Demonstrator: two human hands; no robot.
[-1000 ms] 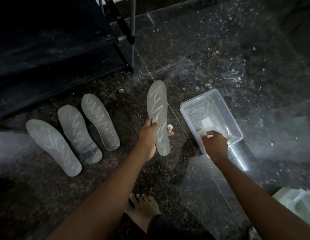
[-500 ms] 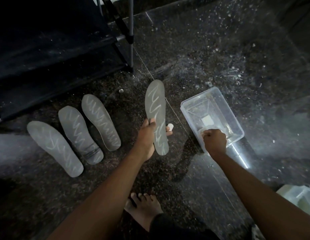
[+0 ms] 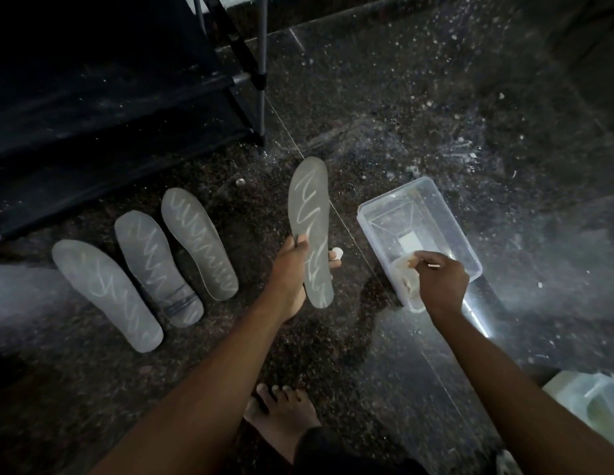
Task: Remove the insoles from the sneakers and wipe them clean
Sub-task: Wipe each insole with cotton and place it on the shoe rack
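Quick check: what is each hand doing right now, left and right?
Left hand: closed, gripping a grey insole.
Right hand: closed, pinching a pale cloth in the clear tub.

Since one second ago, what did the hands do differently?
The right hand, down in the clear tub, curled its fingers round the pale cloth and gathered it up, so the cloth now shows bunched beside the fingers. The left hand keeps holding its insole up off the floor, and the three floor insoles lie as before.
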